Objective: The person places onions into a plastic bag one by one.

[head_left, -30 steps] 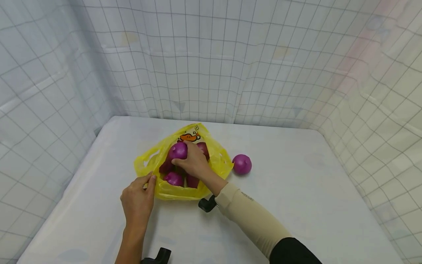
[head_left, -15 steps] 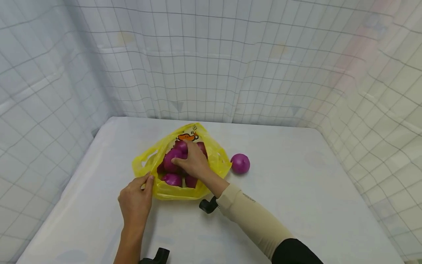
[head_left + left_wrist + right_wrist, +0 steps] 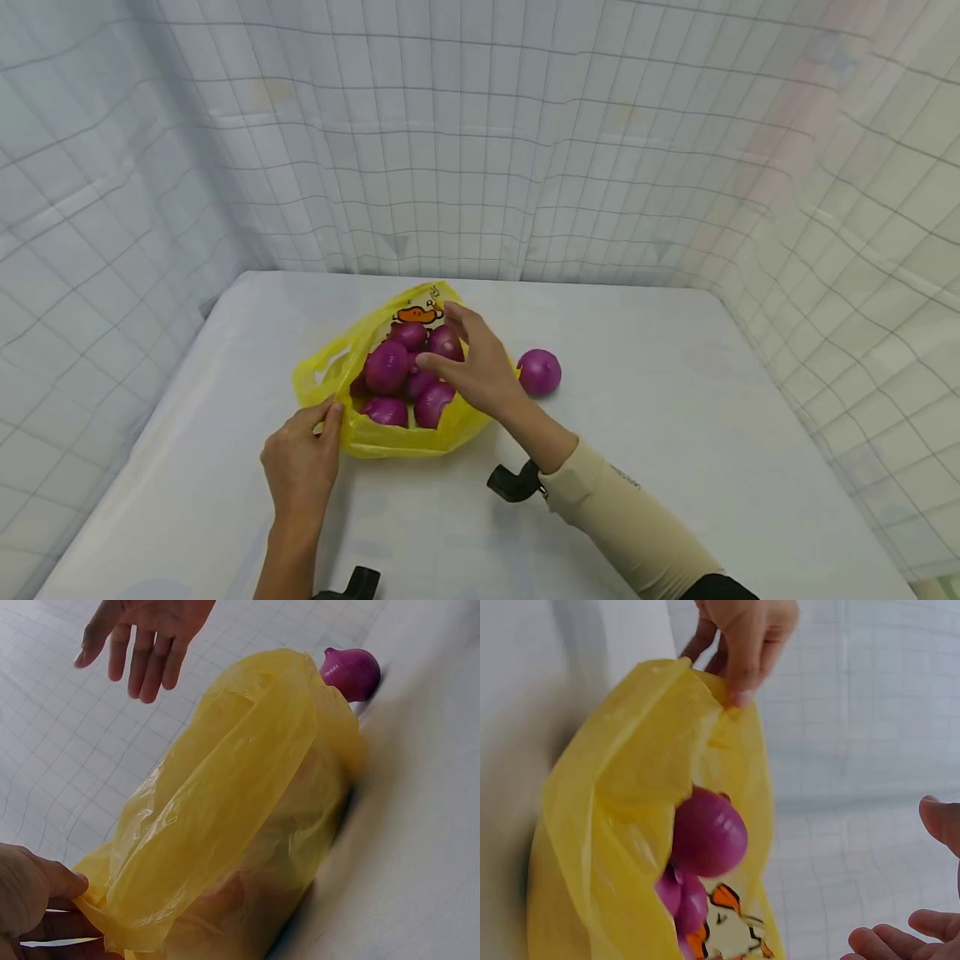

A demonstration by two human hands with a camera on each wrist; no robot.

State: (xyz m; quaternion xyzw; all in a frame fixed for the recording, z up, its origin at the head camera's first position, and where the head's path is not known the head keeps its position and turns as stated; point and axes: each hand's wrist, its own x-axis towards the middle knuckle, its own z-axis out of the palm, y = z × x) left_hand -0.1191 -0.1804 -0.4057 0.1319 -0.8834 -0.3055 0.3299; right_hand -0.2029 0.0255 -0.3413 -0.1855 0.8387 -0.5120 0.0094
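A yellow plastic bag (image 3: 408, 442) with a duck print lies on the table, its mouth held wide. Inside sit several purple-red onions (image 3: 387, 368), one resting higher than the others. My left hand (image 3: 303, 458) pinches the bag's near-left rim between thumb and fingers; the left wrist view shows this grip on the plastic (image 3: 217, 795). Over the right side of the opening hovers my right hand (image 3: 483, 367), thumb and fingers spread with nothing between them. One loose onion (image 3: 539, 372) rests on the table just right of the bag, near its corner.
The table (image 3: 660, 433) has a white cover. Pale checked curtains (image 3: 480, 150) hang behind it and on both sides. Dark wrist-camera mounts (image 3: 516, 482) stick out below the forearms.
My right hand has let go of an onion, lowered onto the others in the bag, and moved back to the right with fingers spread. The left hand keeps its hold on the rim.
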